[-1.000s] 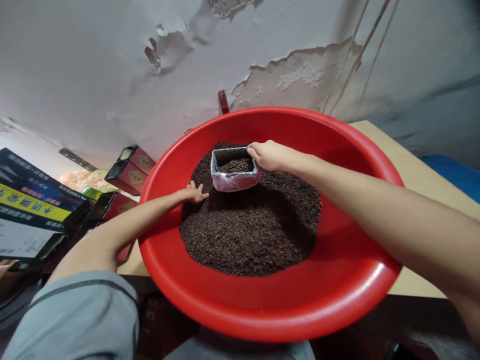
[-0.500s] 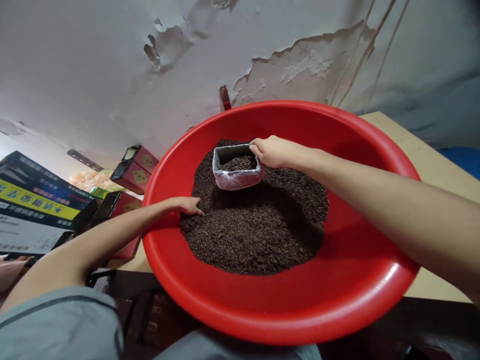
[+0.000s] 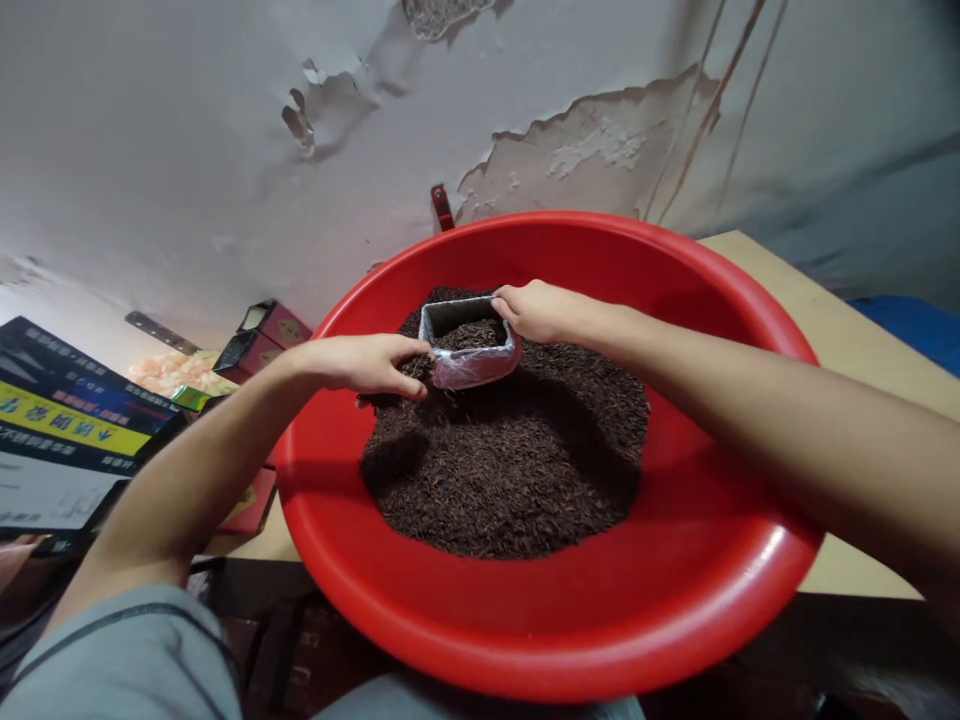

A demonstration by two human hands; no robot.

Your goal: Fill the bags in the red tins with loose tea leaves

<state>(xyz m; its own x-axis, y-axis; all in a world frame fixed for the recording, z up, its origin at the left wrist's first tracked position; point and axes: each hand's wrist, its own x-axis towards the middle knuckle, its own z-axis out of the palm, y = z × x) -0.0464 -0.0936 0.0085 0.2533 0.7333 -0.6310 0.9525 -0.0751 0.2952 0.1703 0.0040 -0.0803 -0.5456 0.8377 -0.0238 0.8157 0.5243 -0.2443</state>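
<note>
A small pinkish rectangular container (image 3: pixel 472 372), covered in clear plastic, is held over a heap of dark, thin dried pieces (image 3: pixel 502 480) that look like loose tea or dark grain. My right hand (image 3: pixel 534 308) pinches its right rim, thumb at the edge. Inside the container lies some of the same dark material (image 3: pixel 472 335). My left hand (image 3: pixel 382 366) is at the container's left side, fingers curved around a handful of the dark pieces (image 3: pixel 416 368). Its lower fingers are partly hidden. Everything is within a wide red basin (image 3: pixel 517 640).
The basin stands on a pale wooden table (image 3: pixel 862 560). To the left are red and black boxes (image 3: pixel 266 335), a large printed carton (image 3: pixel 67 430) and a pale bagged pile (image 3: pixel 176 372). A peeling wall (image 3: pixel 585 140) rises behind, with a red metal bracket (image 3: pixel 442 207).
My left hand has lifted from the heap and moved up and right to the container, bringing a handful of dark pieces. My right hand still holds the container in nearly the same place.
</note>
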